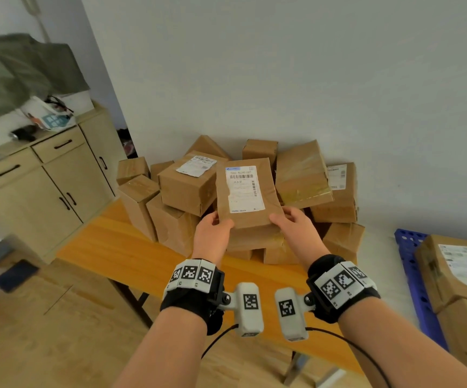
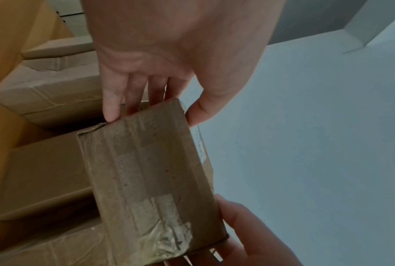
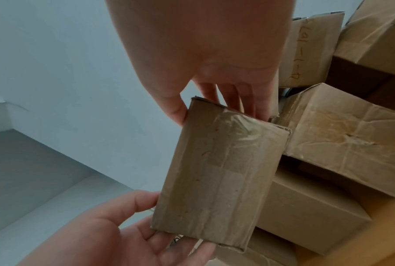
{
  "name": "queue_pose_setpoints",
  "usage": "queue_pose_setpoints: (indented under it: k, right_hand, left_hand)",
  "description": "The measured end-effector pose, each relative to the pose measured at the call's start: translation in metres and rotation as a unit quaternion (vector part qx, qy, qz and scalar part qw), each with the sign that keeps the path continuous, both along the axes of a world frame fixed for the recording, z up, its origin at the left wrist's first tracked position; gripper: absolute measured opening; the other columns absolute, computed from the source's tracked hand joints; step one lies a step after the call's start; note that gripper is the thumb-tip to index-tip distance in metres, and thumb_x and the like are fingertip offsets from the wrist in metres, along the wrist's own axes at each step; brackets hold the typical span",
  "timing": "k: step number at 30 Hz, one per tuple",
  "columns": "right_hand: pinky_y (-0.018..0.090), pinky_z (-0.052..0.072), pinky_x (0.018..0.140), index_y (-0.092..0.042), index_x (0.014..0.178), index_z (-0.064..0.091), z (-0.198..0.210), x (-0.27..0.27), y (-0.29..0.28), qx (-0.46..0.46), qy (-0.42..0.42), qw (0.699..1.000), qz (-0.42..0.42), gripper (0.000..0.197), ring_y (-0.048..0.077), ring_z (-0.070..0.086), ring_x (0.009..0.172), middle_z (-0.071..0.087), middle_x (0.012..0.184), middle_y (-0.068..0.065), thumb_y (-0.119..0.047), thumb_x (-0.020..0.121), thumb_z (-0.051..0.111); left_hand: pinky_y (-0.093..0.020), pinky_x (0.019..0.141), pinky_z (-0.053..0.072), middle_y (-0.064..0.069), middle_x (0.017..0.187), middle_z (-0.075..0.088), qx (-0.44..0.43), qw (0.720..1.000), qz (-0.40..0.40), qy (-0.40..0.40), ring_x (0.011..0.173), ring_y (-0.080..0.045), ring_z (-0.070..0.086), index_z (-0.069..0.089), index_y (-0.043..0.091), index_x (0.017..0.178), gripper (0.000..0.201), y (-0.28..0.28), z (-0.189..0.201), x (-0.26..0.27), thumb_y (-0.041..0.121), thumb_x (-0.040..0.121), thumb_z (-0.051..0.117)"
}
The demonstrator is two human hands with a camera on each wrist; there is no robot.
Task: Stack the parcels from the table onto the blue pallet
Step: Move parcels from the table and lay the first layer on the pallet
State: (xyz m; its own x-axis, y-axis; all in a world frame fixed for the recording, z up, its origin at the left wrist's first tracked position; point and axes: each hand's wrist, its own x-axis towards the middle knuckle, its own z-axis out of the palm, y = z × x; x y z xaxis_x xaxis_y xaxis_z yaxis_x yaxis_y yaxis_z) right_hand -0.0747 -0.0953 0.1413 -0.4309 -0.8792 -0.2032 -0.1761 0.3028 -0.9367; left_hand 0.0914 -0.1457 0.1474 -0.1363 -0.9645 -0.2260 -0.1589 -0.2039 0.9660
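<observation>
I hold a flat brown parcel with a white shipping label between both hands, above the heap of parcels on the wooden table. My left hand pinches its near left corner, thumb on top and fingers beneath. My right hand grips the near right corner the same way. The left wrist view shows the parcel's taped end with my left hand at one corner; the right wrist view shows the same end held by my right hand. The blue pallet lies at the right.
Two stacked parcels sit on the pallet at the right edge. A beige cabinet with clutter on top stands to the left of the table. A white wall backs the heap. Wood floor lies in front of the table.
</observation>
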Motion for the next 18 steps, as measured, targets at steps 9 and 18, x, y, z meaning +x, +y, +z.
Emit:
queue_pose_setpoints:
  k: [9,18]
  right_hand:
    - [0.035,0.050,0.096,-0.022,0.139,0.048,0.018,0.013,0.039,-0.058,-0.027,0.997,-0.045,0.051,0.015,0.059,0.110,0.061,0.123,-0.003,-0.032,0.092,0.063]
    - [0.032,0.054,0.084,-0.024,0.142,0.040,0.020,-0.002,0.105,-0.062,-0.015,0.989,-0.131,0.053,0.009,0.058,0.098,0.057,0.109,-0.011,-0.030,0.093,0.060]
  left_hand:
    - [-0.039,0.092,0.053,0.007,0.109,0.068,-0.027,0.999,-0.033,0.030,0.101,-0.014,0.063,0.062,0.032,0.105,0.012,0.025,0.015,0.010,0.029,0.093,0.060]
    - [-0.027,0.085,0.050,0.008,0.112,0.068,-0.069,0.989,-0.129,0.024,0.101,-0.009,0.062,0.063,0.023,0.122,0.028,0.066,0.013,-0.020,0.026,0.094,0.061]
